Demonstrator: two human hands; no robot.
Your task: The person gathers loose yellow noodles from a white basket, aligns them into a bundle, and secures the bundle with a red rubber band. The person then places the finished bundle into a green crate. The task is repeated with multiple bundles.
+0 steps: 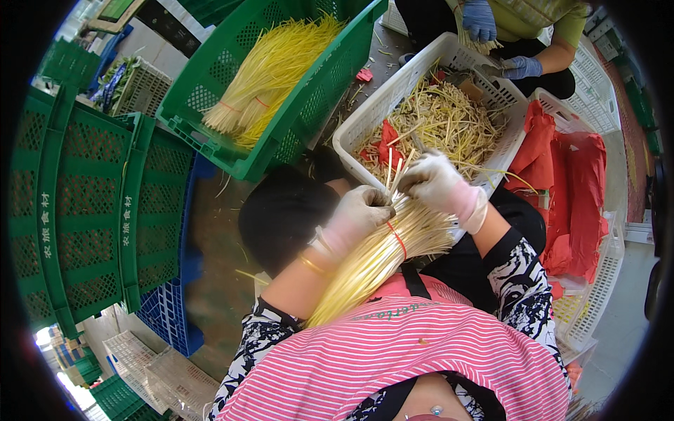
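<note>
A thick bundle of pale yellow chives (368,268) lies across my lap, white cut ends pointing away from me. A red band (398,241) circles it near those ends. My left hand (363,206), in a soiled white glove, rests at the ends and pinches a few white stalks (392,171) that stick up. Just right of it, my gloved right hand (437,181) is curled close to the same stalks. From its fingers projects a thin grey tool (417,141), perhaps a knife; its handle is hidden in the hand.
Ahead is a white plastic crate (347,139) of chive trimmings (447,126) and red scraps. A green crate (274,152) holds banded chives (279,68). Green crates (95,184) stand left on a blue pallet (168,310). Red material (574,194) lies right. Opposite, a co-worker's blue-gloved hand (479,21) holds stalks.
</note>
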